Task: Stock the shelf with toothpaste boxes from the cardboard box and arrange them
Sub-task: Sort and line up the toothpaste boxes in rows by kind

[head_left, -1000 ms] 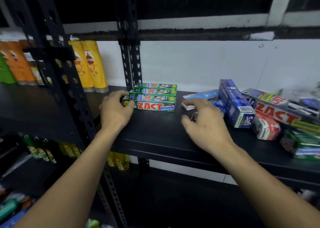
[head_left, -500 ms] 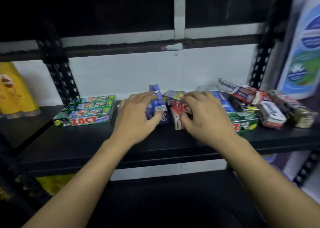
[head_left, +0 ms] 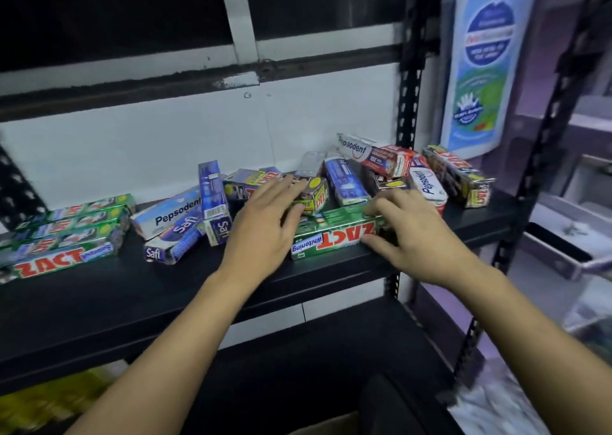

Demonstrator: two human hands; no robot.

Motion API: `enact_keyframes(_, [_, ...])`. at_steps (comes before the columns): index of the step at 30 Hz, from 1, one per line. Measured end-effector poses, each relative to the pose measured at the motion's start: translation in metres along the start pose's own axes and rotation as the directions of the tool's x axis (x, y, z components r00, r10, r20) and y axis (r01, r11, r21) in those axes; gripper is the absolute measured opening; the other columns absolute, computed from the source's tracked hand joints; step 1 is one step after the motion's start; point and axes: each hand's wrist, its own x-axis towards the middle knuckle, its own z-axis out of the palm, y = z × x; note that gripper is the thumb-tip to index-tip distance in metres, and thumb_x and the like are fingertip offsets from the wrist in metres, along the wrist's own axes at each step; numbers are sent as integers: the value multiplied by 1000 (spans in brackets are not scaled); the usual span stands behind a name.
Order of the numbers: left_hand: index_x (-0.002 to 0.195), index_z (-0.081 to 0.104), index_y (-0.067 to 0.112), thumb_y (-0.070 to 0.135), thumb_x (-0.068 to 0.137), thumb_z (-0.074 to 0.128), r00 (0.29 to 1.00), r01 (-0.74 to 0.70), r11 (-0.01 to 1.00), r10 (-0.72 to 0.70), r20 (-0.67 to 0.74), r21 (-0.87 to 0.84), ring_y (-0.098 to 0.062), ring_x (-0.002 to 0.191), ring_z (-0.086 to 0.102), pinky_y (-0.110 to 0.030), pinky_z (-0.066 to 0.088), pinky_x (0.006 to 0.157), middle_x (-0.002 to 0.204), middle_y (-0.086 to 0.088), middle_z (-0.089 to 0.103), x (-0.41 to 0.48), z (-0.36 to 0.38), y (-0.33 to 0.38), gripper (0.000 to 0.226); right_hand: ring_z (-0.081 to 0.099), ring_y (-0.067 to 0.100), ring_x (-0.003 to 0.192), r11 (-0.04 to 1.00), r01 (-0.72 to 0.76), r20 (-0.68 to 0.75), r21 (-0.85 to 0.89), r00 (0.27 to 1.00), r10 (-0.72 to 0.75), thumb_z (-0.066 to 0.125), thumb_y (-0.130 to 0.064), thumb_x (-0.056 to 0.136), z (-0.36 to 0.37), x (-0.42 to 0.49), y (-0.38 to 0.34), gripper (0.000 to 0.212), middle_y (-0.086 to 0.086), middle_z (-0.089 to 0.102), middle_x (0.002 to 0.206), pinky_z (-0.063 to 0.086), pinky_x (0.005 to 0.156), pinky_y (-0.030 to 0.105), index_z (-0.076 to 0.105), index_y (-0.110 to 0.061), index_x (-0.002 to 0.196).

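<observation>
If the right hand gripping the green ZACT box slips, it may fall off the shelf front edge; left hand lies flat.

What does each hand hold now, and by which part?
The right hand grips the green ZACT Whitening box at its right end. The left hand rests flat on the loose boxes, holding nothing.

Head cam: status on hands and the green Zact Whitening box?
Left hand open, fingers on the jumbled pile. Right hand grips green Zact box at its right end. Loose Safi boxes lie between it and the neat Zact stack.
</observation>
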Motion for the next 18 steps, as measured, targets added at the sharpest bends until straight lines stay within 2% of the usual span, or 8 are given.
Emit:
enact_keyframes(3, [134, 61, 24, 25, 99, 57, 1000, 15, 1000, -14, -26, 26, -17, 135, 47, -34, 33, 116, 140, 2, 57, 11, 1, -2, 36, 44, 18, 114, 992, -4, 55, 124, 998, -3, 62, -56, 82, -6, -3, 10, 38, -8, 48, 121, 42, 98, 42, 49, -35, 111])
enact_keyframes(5, [129, 65, 23, 24, 97, 60, 999, 29, 999, -28, -45, 27, -18, 129, 53, -28, 35, 111, 132, 0, 63, 19, 1, 1, 33, 46, 14, 119, 971, -18, 109, 240, 994, -8, 67, -49, 84, -8, -4, 17, 37, -12, 50, 125, 41, 101, 42, 45, -39, 112])
enact_keyframes(8, [124, 69, 20, 22, 95, 63, 998, 36, 998, -33, -49, 53, -20, 114, 62, -24, 41, 96, 121, 2, 70, 32, 3, 6, 30, 50, 11, 117, 951, -41, 106, 306, 994, 9, 70, -40, 87, -11, -8, 22, 36, -13, 53, 122, 42, 100, 39, 48, -41, 115])
enact_keyframes(10, [121, 70, 20, 19, 93, 64, 997, 69, 997, -67, -40, 39, -22, 103, 65, -33, 49, 92, 115, 3, 72, 39, 4, 8, 29, 51, 11, 114, 942, -38, 69, 334, 997, 16, 71, -34, 87, -15, -12, 24, 34, -13, 53, 120, 44, 92, 31, 52, -41, 115])
enact_keyframes(12, [120, 71, 19, 21, 92, 65, 993, 113, 994, -112, -46, 8, -21, 99, 66, -36, 51, 90, 115, 3, 72, 41, 3, 11, 29, 54, 10, 111, 925, -37, 42, 378, 999, 23, 71, -31, 88, -21, -17, 25, 32, -17, 54, 121, 44, 79, 24, 55, -42, 114])
enact_keyframes(14, [119, 71, 21, 27, 93, 64, 986, 151, 987, -155, -69, -56, -15, 97, 66, -32, 51, 90, 112, 8, 72, 36, -4, 17, 28, 56, 7, 111, 898, -49, 27, 437, 999, 41, 70, -29, 88, -28, -21, 25, 31, -19, 56, 122, 48, 79, 27, 56, -40, 114])
enact_keyframes(16, [116, 72, 27, 36, 94, 62, 976, 185, 963, -203, -75, -196, -2, 90, 64, -26, 52, 85, 97, 21, 69, 27, -16, 26, 26, 58, 5, 112, 869, -49, 3, 492, 999, 54, 69, -29, 88, -37, -21, 23, 30, -18, 59, 121, 51, 87, 36, 58, -38, 114])
enact_keyframes(18, [110, 73, 35, 44, 94, 60, 972, 200, 924, -230, -54, -326, 7, 90, 63, -18, 51, 81, 92, 32, 67, 15, -32, 35, 23, 59, 6, 113, 843, -30, -28, 536, 998, 53, 69, -28, 88, -46, -19, 18, 29, -17, 61, 120, 51, 93, 40, 59, -35, 115])
